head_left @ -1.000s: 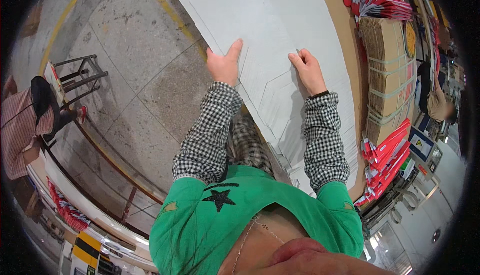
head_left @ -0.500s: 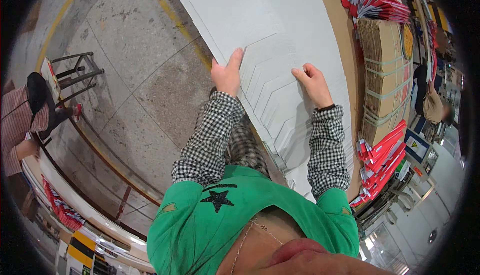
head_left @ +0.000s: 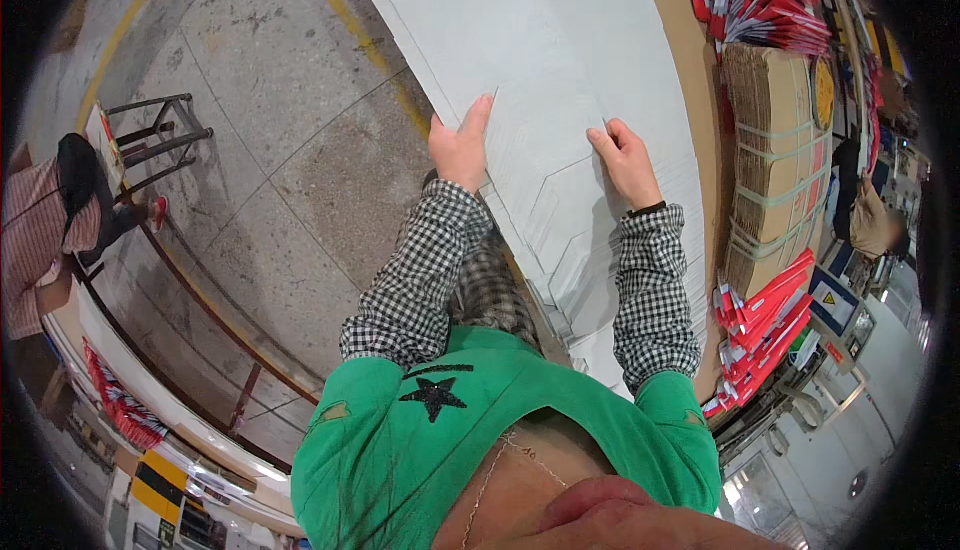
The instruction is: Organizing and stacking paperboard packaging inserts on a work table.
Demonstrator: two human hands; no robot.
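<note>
Left hand [head_left: 461, 150]: lies flat with the fingers stretched out, gripping the left edge of the grey sheets [head_left: 560, 190], thumb side toward the floor.
Right hand [head_left: 624, 158]: rests palm down on top of the same sheets, fingers loosely bent and pressing on the surface; it grasps nothing between the fingers.
Grey sheets: a fanned stack of cut cardboard blanks with angled, stepped edges, lying on the table between the two hands and running back toward the person's body.
Large grey board [head_left: 520, 20]: lies under and beyond the fanned stack, reaching to the upper edge of the view.
Table [head_left: 668, 10]: brown surface showing as a strip to the right of the grey board.
Sleeves: black-and-white checked, coming out of a green top with a black star.
Bundled cartons [head_left: 765, 150]: flat brown cardboard tied with bands, just right of the table.
Red packs [head_left: 765, 315]: stacked below the cartons, with more red and white ones at the upper right.
Floor [head_left: 260, 150]: concrete with yellow lines, left of the table.
Stool [head_left: 160, 130]: metal frame, well left of the hands.
Another person [head_left: 50, 230]: at the far left edge, in a striped top.
</note>
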